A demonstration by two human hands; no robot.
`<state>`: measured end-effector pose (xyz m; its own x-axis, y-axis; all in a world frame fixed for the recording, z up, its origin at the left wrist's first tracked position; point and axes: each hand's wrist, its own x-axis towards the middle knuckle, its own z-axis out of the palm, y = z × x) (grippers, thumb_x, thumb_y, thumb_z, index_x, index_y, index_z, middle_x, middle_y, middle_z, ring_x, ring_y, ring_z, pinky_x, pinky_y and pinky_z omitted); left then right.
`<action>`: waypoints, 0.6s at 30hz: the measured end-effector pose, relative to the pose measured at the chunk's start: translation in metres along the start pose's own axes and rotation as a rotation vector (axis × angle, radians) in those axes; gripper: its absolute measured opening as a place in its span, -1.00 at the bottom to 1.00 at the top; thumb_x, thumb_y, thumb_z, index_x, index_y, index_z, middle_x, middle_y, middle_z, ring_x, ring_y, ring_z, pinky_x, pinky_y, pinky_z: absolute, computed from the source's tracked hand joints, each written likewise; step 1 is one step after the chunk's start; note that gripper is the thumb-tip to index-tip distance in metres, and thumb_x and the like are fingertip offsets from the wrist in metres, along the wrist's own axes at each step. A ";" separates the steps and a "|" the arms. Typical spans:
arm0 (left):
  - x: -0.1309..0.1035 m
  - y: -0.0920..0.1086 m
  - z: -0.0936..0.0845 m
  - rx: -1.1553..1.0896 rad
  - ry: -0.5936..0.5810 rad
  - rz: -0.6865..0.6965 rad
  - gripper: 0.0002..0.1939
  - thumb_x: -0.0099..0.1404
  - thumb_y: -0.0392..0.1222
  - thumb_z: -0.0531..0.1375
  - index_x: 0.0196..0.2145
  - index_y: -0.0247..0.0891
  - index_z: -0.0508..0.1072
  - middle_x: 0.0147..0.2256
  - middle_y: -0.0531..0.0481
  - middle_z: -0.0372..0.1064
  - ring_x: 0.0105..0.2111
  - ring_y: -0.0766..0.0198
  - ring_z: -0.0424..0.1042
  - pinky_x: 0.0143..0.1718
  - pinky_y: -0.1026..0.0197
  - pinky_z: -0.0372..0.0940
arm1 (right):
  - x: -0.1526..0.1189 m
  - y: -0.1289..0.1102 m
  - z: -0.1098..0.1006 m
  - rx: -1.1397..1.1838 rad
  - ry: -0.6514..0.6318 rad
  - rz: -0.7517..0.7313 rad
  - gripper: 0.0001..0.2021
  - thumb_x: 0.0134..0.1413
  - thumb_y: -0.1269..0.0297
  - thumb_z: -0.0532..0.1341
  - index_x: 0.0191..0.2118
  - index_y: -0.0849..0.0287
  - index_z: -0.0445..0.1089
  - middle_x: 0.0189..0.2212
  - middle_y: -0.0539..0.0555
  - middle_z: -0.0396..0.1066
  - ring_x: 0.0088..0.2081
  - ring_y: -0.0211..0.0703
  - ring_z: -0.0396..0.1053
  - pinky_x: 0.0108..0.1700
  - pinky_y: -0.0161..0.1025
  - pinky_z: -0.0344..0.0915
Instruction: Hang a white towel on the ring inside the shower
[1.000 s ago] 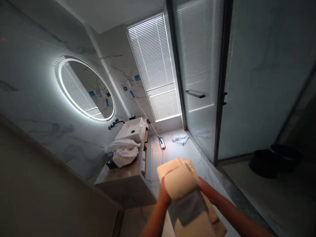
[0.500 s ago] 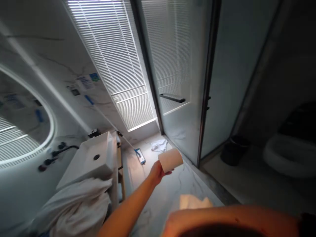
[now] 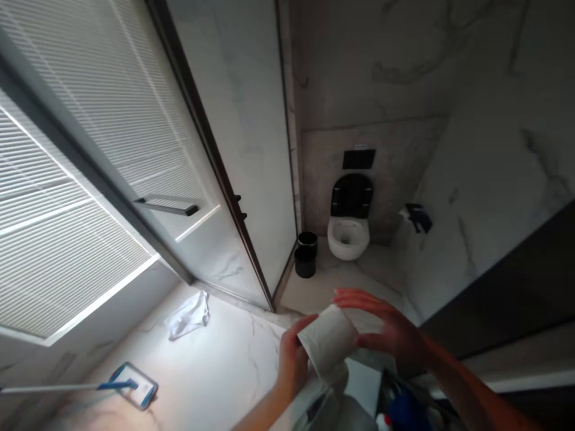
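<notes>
Left hand (image 3: 291, 359): fingers curled around the near end of the toilet paper roll (image 3: 327, 341), thumb on top, gripping it from the left. Right hand (image 3: 395, 335): fingers spread and nearly straight, palm toward the far side of the roll, fingertips at or just off its surface; contact cannot be told, and no closed grip shows. Toilet paper roll: white, tilted, held in the air between the two hands, a loose tail of paper hanging below it. Below the roll: a blurred cluster with a blue item (image 3: 404, 413), details not legible. Beyond the roll, well apart: white wall-hung toilet (image 3: 348, 236) with its black seat lid (image 3: 353, 194) raised and a black flush plate (image 3: 358, 158) above; two black bins (image 3: 306, 254) stand on the floor just left of the toilet; a black wall holder (image 3: 417, 216) sits right of the toilet. Left of the roll: glass door (image 3: 188, 167) with dark frame and a bar handle (image 3: 167, 207). Far left of the roll: slatted window blind (image 3: 49, 239). On the marble floor (image 3: 224, 371), left of the roll: crumpled white cloth (image 3: 188, 314); further left and nearer, a flat mop (image 3: 135, 386) with a blue head.
</notes>
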<state>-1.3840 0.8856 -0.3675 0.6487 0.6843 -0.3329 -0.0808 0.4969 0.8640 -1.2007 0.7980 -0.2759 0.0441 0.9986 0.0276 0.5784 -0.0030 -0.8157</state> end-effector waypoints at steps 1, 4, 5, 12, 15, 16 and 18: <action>0.014 0.001 0.013 0.045 -0.042 0.018 -0.63 -0.03 -0.22 0.24 -0.22 -0.28 0.60 -0.23 -0.08 0.54 -0.17 0.08 0.46 -0.10 0.17 0.32 | -0.001 0.019 -0.019 -0.061 -0.053 0.039 -0.26 -0.13 -0.13 0.38 0.15 0.17 0.35 0.13 0.27 0.33 0.24 0.14 0.18 0.27 0.09 0.15; 0.052 0.003 0.053 0.145 -0.118 0.032 -0.63 -0.04 -0.24 0.23 -0.23 -0.28 0.61 -0.23 -0.10 0.54 -0.19 0.10 0.46 -0.11 0.17 0.31 | -0.001 0.066 -0.057 -0.141 -0.218 0.128 -0.19 -0.19 -0.14 0.41 0.19 0.13 0.32 0.19 0.26 0.26 0.24 0.16 0.16 0.27 0.12 0.13; 0.064 0.002 0.065 0.157 -0.105 0.008 -0.62 -0.07 -0.25 0.24 -0.23 -0.29 0.61 -0.25 -0.11 0.54 -0.21 0.10 0.46 -0.13 0.17 0.31 | 0.000 0.077 -0.066 -0.153 -0.222 0.114 -0.27 -0.16 -0.11 0.40 0.14 0.12 0.37 0.15 0.24 0.30 0.21 0.13 0.20 0.27 0.11 0.14; 0.147 -0.008 0.100 0.293 -0.059 -0.088 -0.52 -0.13 -0.29 0.12 -0.20 -0.38 0.57 -0.32 -0.10 0.52 -0.31 0.19 0.40 -0.24 0.23 0.27 | 0.039 0.131 -0.116 -0.243 -0.119 0.000 -0.77 -0.04 0.21 0.41 -0.25 0.18 0.50 -0.26 0.09 0.43 -0.17 -0.15 0.33 -0.10 -0.20 0.24; 0.194 -0.014 0.103 0.356 -0.088 -0.093 -0.47 -0.13 -0.30 0.09 -0.16 -0.38 0.56 -0.33 -0.08 0.51 -0.33 0.21 0.39 -0.28 0.25 0.25 | 0.070 0.155 -0.133 -0.188 -0.224 0.148 -0.81 -0.09 0.30 0.43 -0.33 0.21 0.47 -0.35 0.00 0.39 -0.32 -0.27 0.31 -0.27 -0.33 0.17; 0.211 -0.017 0.105 0.372 -0.106 -0.098 -0.46 -0.13 -0.30 0.07 -0.15 -0.37 0.56 -0.38 -0.06 0.50 -0.37 0.23 0.38 -0.33 0.27 0.24 | 0.081 0.162 -0.140 -0.180 -0.257 0.205 -0.83 -0.10 0.34 0.43 -0.36 0.21 0.47 -0.38 -0.02 0.38 -0.35 -0.30 0.30 -0.30 -0.34 0.14; 0.248 -0.022 0.110 0.390 -0.145 -0.098 -0.45 -0.12 -0.30 0.06 -0.14 -0.36 0.57 -0.48 -0.01 0.44 -0.46 0.28 0.31 -0.41 0.29 0.18 | 0.105 0.175 -0.156 -0.191 -0.295 0.315 -0.87 -0.11 0.40 0.41 -0.41 0.22 0.46 -0.43 -0.05 0.37 -0.37 -0.31 0.29 -0.32 -0.35 0.10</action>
<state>-1.1382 0.9859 -0.4272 0.7412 0.5479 -0.3878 0.2608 0.2972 0.9185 -0.9682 0.8939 -0.3255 0.0241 0.9195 -0.3924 0.7146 -0.2904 -0.6364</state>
